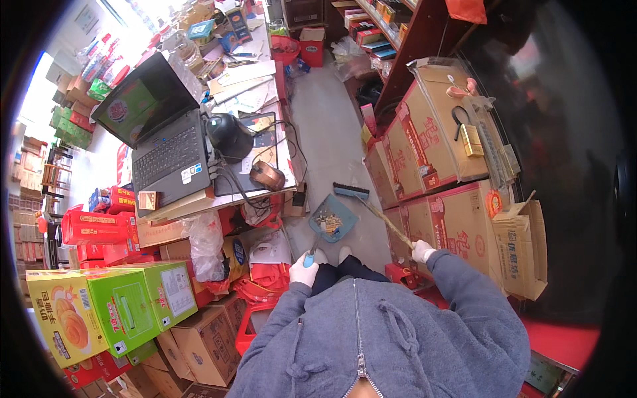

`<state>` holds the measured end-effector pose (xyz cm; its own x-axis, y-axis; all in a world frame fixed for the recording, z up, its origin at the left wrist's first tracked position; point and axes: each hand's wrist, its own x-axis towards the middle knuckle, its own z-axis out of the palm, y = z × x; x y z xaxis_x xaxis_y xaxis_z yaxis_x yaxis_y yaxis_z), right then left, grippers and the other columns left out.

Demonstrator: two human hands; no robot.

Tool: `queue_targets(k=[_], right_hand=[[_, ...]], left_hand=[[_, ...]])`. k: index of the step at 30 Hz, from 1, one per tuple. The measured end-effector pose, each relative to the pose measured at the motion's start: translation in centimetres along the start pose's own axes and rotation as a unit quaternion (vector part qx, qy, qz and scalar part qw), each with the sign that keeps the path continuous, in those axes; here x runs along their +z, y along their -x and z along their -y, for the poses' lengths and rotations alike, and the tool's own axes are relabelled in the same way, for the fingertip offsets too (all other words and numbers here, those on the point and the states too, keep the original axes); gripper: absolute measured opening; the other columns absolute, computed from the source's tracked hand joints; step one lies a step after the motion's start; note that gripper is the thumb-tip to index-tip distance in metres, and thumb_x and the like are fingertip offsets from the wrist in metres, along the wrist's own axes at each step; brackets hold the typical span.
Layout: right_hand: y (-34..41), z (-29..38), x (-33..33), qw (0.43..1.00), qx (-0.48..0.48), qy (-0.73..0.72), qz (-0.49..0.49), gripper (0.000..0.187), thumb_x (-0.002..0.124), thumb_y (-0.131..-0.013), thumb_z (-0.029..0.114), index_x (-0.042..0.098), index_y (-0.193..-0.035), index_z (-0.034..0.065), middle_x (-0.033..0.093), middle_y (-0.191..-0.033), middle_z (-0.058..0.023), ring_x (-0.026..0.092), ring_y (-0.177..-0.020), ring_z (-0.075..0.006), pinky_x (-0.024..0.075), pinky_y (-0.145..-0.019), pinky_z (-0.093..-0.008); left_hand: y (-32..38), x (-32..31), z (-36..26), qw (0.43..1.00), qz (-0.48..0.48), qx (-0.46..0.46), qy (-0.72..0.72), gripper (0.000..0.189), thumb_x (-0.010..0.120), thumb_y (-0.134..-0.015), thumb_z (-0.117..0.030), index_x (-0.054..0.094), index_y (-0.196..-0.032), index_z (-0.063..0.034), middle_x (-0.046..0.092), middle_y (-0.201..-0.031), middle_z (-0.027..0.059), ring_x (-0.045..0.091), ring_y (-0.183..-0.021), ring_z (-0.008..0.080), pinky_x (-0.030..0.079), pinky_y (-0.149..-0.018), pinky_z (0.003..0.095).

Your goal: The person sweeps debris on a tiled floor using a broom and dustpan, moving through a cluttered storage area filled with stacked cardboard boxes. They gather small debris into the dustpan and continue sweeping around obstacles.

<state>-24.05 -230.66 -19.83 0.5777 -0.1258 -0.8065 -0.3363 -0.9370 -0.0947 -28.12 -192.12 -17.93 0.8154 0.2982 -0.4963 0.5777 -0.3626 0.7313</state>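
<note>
My left hand [304, 271], in a white glove, is closed around the blue handle [309, 258] of a dustpan. The blue dustpan pan [350, 223] sits on the grey floor ahead of my feet, with a heap of small litter [329, 224] inside. Also gloved in white, my right hand [423, 251] grips the long stick handle [385, 219] of a broom. Its dark bristle head [351, 190] rests on the floor just beyond the dustpan, a little to the right and apart from the litter.
On the left, a desk carries a laptop [164, 149], a black scanner-like device [230, 137], a mouse [267, 175] and hanging cables. Stacked cartons [460, 219] line the right side of the aisle floor [323, 129]. Bags and a red crate [247, 328] stand near my left leg.
</note>
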Motion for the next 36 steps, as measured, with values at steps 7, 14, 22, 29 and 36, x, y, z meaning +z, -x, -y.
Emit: queue_targets(k=[7, 14, 22, 29, 36], right_hand=[[5.0, -2.3, -1.1, 0.999, -0.015, -0.011, -0.032, 0.027, 0.039, -0.082, 0.021, 0.054, -0.099, 0.0055, 0.056, -0.092, -0.0252, 0.053, -0.092, -0.0379, 0.0417, -0.081, -0.0431], [-1.0, 1.0, -3.0, 0.988, -0.097, -0.023, -0.121, 0.027, 0.039, -0.080, 0.018, 0.051, -0.100, 0.0051, 0.058, -0.087, -0.0226, 0.055, -0.084, -0.0381, 0.0445, -0.074, -0.0450], [-10.4, 7.7, -6.1, 0.995, -0.027, -0.015, -0.097, 0.028, 0.039, -0.081, 0.011, 0.051, -0.105, 0.0028, 0.056, -0.102, -0.0209, 0.053, -0.098, -0.0335, 0.0429, -0.083, -0.0398], [-7.0, 5.1, -0.1, 0.996, 0.038, -0.055, -0.063, 0.028, 0.045, -0.077, 0.008, 0.053, -0.103, 0.0050, 0.055, -0.102, -0.0218, 0.051, -0.100, -0.0339, 0.0420, -0.084, -0.0393], [1.1, 4.6, 9.0, 0.991, 0.078, -0.096, -0.047, 0.027, 0.041, -0.084, 0.020, 0.053, -0.102, 0.0036, 0.055, -0.100, -0.0229, 0.052, -0.096, -0.0352, 0.0419, -0.083, -0.0391]], left_hand=[[1.8, 0.1, -1.1, 0.999, -0.028, -0.019, 0.017, 0.041, 0.059, -0.065, -0.014, 0.058, -0.104, -0.0032, 0.061, -0.071, 0.0139, 0.060, -0.067, 0.0164, 0.047, -0.066, 0.0296], [2.4, 0.8, -0.5, 0.999, -0.027, -0.041, -0.015, 0.041, 0.058, -0.065, -0.014, 0.057, -0.104, -0.0024, 0.060, -0.069, 0.0140, 0.059, -0.064, 0.0143, 0.046, -0.065, 0.0287], [1.0, 1.3, 2.1, 0.996, -0.020, -0.044, -0.070, 0.043, 0.058, -0.065, -0.017, 0.057, -0.105, -0.0028, 0.062, -0.073, 0.0148, 0.061, -0.068, 0.0154, 0.047, -0.067, 0.0286], [-3.1, 2.4, 7.0, 0.994, 0.004, -0.012, -0.108, 0.023, 0.057, -0.069, -0.016, 0.061, -0.086, -0.0008, 0.055, -0.053, 0.0074, 0.055, -0.048, 0.0110, 0.043, -0.048, 0.0248], [-5.1, 2.4, 6.0, 0.990, 0.047, -0.022, -0.130, 0.044, 0.060, -0.062, -0.023, 0.059, -0.102, -0.0036, 0.062, -0.080, 0.0180, 0.062, -0.077, 0.0236, 0.046, -0.073, 0.0325]])
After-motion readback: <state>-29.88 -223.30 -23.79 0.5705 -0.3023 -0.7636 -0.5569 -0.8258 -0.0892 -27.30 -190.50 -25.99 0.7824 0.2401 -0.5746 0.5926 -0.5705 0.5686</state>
